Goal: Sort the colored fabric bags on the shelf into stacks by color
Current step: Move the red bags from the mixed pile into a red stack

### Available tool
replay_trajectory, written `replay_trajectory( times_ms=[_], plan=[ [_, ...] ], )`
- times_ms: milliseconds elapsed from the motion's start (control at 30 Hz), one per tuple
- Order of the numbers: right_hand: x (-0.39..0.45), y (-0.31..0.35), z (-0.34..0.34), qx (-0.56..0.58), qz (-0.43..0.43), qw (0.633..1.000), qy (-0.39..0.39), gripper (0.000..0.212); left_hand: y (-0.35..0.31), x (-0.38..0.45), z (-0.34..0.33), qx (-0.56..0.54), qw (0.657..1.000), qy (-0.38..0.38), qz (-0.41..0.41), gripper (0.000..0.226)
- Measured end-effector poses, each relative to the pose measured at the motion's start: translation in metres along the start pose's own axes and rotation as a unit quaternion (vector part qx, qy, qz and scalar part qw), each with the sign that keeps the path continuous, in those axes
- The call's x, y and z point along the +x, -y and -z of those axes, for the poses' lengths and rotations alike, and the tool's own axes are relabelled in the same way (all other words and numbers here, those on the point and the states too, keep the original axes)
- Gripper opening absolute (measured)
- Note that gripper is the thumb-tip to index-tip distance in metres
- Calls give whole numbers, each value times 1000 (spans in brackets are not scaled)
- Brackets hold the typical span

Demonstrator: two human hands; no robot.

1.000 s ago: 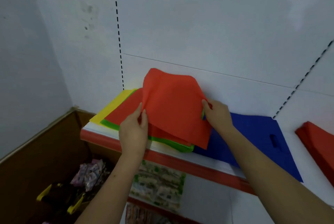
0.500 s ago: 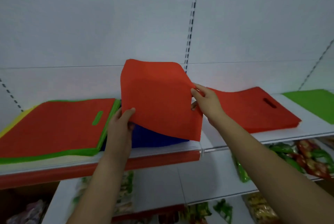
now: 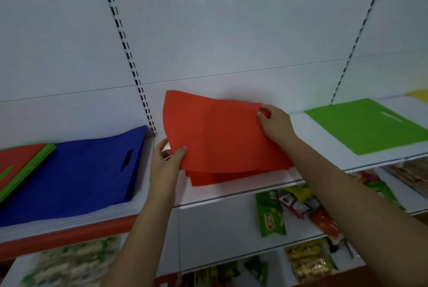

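- Both hands gripped one red bag (image 3: pixel 220 133): the left hand (image 3: pixel 165 159) pinched its near left corner, and the right hand (image 3: pixel 275 124) pinched its far right edge.
- The bag hung just above the red stack (image 3: pixel 231 176) on the shelf (image 3: pixel 231 190), between the blue stack (image 3: pixel 76 170) and the green bag (image 3: pixel 366 124).
- It sagged and curled, so it looked light, thin and floppy; holding opposite corners should keep it flat.

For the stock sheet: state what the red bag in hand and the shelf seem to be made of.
Red bag: probably thin non-woven fabric, matte; it curves limply between the left hand and right hand without shine. Shelf: apparently white-painted metal, smooth and slightly glossy, with a slotted upright behind.
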State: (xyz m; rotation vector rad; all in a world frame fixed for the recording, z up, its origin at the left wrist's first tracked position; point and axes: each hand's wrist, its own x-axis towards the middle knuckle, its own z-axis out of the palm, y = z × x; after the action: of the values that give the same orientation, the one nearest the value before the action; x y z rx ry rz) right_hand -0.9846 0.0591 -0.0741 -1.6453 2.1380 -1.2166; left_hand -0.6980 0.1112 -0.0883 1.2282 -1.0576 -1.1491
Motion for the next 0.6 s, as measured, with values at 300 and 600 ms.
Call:
replay_trajectory(
  times_ms=[300,600],
  plan=[
    [32,-55,-7,-110,-57,986,110,49,26,-3,-30,389,920,-11,-46,66],
    [42,-43,-16,-161,-52,978,125,60,38,2,-37,425,902,36,-71,62]
  ],
)
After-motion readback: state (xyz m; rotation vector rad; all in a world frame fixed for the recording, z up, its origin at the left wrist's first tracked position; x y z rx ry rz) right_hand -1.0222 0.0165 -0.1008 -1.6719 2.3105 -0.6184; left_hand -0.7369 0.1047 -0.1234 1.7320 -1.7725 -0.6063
